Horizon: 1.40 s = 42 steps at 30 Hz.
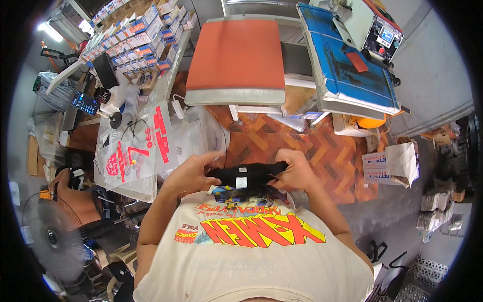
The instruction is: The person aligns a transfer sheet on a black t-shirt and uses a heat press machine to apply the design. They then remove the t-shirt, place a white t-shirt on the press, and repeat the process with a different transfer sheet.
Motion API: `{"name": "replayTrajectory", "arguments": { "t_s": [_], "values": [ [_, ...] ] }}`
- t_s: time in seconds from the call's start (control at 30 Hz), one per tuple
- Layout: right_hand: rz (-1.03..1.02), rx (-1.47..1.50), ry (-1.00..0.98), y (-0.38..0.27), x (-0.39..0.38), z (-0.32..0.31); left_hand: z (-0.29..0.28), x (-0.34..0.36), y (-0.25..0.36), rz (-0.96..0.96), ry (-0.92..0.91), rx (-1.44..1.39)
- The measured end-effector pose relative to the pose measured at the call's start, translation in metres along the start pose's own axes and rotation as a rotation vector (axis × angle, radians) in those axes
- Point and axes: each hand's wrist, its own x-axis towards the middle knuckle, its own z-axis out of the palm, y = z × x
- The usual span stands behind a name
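Note:
A black garment (251, 175) with white labels near its upper edge is stretched between my two hands, close in front of my printed cream shirt (251, 267). My left hand (197, 172) pinches its left end, with the index finger raised and slightly blurred. The right end is gripped by my right hand (297, 170), its fingers curled into the cloth. The lower part of the garment is hard to make out against my shirt.
Ahead stands a heat press with an orange pad (236, 55), its blue-covered plate (347, 65) and control box (385, 38) to the right. Stacked boxes (136, 40) fill the left table. A fan (53, 236) is lower left; a paper bag (402, 163) is at right.

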Motion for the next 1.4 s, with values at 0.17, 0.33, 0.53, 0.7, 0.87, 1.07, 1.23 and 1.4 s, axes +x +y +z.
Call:
{"name": "replayTrajectory", "arguments": {
  "t_s": [0.17,0.33,0.53,0.7,0.87,1.07,1.23,1.4],
  "values": [
    [-0.037,-0.243,-0.178,0.025,0.006,-0.021,-0.019,0.013,-0.02,0.555,0.393,0.282],
    [0.012,-0.091,0.205,0.016,0.041,-0.048,-0.028,0.024,-0.026,0.635,0.312,-0.316],
    [0.06,-0.08,0.56,0.008,0.071,-0.106,-0.111,0.049,-0.034,0.617,0.691,0.173],
    [0.073,-0.144,0.469,-0.012,0.111,-0.114,-0.162,0.045,0.06,1.019,0.639,0.323],
    [0.269,0.106,0.713,-0.029,0.136,-0.127,-0.208,0.037,0.09,0.862,0.582,0.277],
    [0.454,-0.166,0.422,-0.033,0.177,-0.118,-0.233,0.137,0.073,0.96,0.363,0.27],
    [0.46,-0.285,0.381,-0.019,0.16,-0.124,-0.31,0.16,-0.019,0.619,0.052,0.198],
    [0.451,-0.184,0.529,-0.031,0.18,-0.121,-0.315,0.141,-0.048,0.254,0.361,0.385]
  ]
}}
